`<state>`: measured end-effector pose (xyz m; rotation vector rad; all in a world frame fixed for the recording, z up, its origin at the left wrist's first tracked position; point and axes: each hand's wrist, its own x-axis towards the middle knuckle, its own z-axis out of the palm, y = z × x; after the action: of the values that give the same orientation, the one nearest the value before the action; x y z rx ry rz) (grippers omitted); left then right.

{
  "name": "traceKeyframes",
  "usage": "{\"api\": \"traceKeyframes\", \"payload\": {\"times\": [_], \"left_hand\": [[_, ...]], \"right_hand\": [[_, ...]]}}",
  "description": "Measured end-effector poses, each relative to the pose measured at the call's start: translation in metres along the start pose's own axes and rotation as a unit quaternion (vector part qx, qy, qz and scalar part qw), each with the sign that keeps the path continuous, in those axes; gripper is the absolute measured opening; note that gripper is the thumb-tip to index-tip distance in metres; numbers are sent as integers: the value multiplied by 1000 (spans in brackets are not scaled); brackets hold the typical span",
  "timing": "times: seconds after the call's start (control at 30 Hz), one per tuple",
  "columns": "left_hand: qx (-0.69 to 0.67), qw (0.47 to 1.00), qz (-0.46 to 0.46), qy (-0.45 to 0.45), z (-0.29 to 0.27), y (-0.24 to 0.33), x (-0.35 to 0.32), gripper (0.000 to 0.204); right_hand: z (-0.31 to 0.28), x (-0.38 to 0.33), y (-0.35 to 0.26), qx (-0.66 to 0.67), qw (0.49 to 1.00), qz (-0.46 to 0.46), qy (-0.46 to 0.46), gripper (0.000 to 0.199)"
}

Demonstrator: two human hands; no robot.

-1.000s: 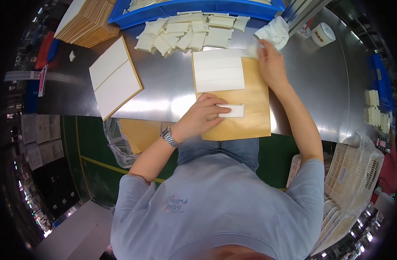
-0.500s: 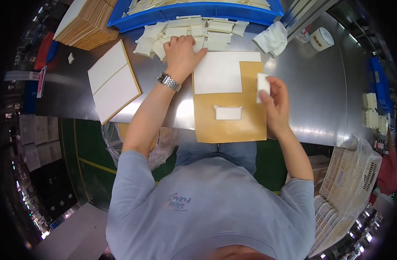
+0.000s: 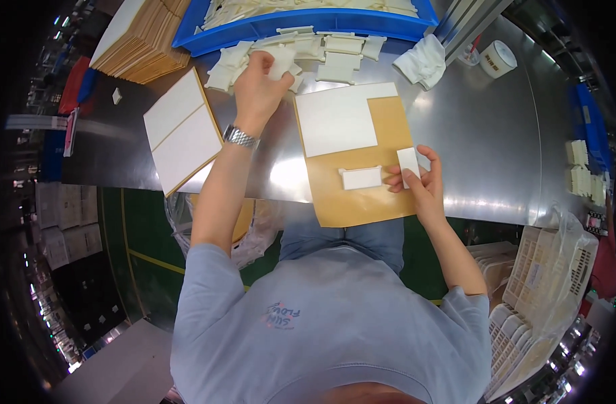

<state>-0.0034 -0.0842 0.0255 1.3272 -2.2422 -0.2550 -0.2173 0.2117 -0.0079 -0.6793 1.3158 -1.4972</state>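
My left hand (image 3: 255,94), a metal watch on its wrist, pinches a flat cream plastic part (image 3: 281,62) at the edge of a spread of similar parts (image 3: 339,66). In my right hand (image 3: 425,187) a small white rectangular pad (image 3: 407,161) is held between thumb and fingers. It is above the right edge of a tan backing sheet (image 3: 345,205). A white layer (image 3: 335,124) with a cut-out corner covers the sheet's upper part. On the sheet's bare lower part lies another plastic part (image 3: 361,178) with a white face, just left of my right fingertips.
Behind the loose parts stands a blue tray (image 3: 308,21) full of more of them. At left lie a white-faced sheet stack (image 3: 184,131) and a tall stack of tan sheets (image 3: 143,44). A white cloth (image 3: 422,62) and white tub (image 3: 498,59) are at back right.
My right hand has moved down and left with the pad. The left hand has shifted left and lifted a plastic part. The backing sheet has turned slightly.
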Motion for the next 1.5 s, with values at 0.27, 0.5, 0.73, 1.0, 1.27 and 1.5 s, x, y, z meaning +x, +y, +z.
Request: {"api": "traceKeyframes", "payload": {"times": [0.27, 0.5, 0.73, 1.0, 1.27, 1.5], "left_hand": [[-675, 729, -103, -40, -26, 29, -90, 59], [-505, 849, 86, -134, -10, 49, -155, 19], [-344, 912, 167, -148, 8, 75, -171, 26], [-302, 924, 184, -148, 10, 73, -170, 33], [-348, 911, 151, -162, 7, 79, -168, 45], [-363, 902, 109, -209, 4, 73, -168, 64]], "right_hand": [[1, 14, 1, -43, 993, -108, -3, 35], [1, 19, 11, -6, 998, -52, 34, 27], [4, 19, 10, -22, 997, -59, 46, 26], [4, 18, 13, -18, 997, -66, 31, 26], [-3, 19, 21, -60, 989, -137, 18, 25], [2, -2, 3, -152, 977, -136, -59, 53]]}}
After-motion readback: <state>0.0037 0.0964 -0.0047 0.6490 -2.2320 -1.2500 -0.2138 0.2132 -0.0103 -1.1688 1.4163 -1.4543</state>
